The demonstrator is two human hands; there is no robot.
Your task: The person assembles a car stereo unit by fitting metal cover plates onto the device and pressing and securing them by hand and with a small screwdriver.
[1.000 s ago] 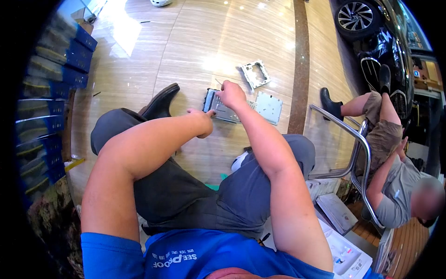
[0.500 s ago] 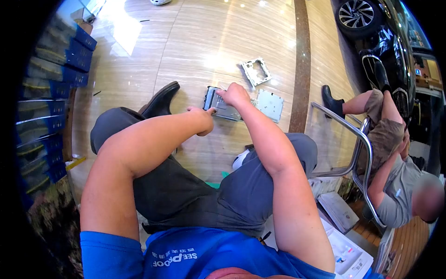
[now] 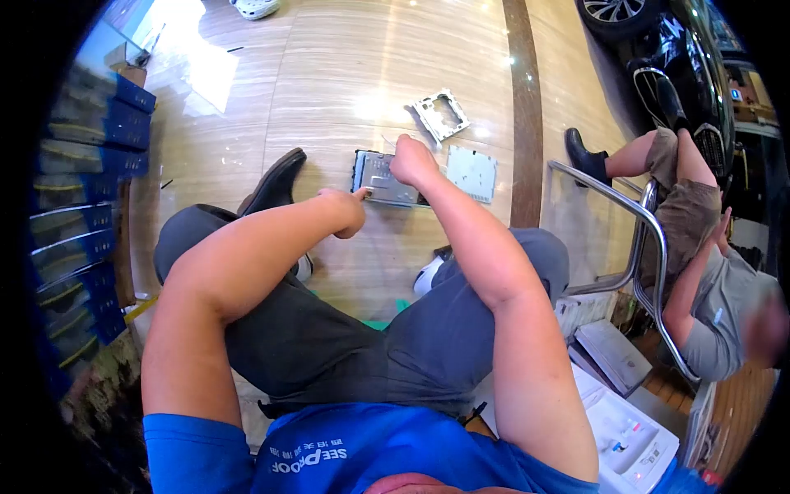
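Note:
A flat metal device (image 3: 380,176) lies on the tiled floor in front of me. My left hand (image 3: 344,212) is at its lower left corner, index finger stretched onto it and the other fingers curled. My right hand (image 3: 413,161) is closed at its upper right part, with a thin light tool tip (image 3: 387,140) sticking out past the fingers; most of the tool is hidden. Right of the device lies a flat silvery plate (image 3: 471,174). Above that plate is a white square frame (image 3: 442,115) with a large opening.
A person (image 3: 687,198) sits at the right on a metal-tube chair (image 3: 650,222), near a black car (image 3: 687,74). Blue boxes (image 3: 82,198) are stacked at the left. A white tray (image 3: 629,445) is at the lower right. A white shoe (image 3: 257,7) is at the top.
My right hand has moved from the upper left part of the device to its upper right part. My left hand stays at the lower left corner. The whole view has shifted slightly.

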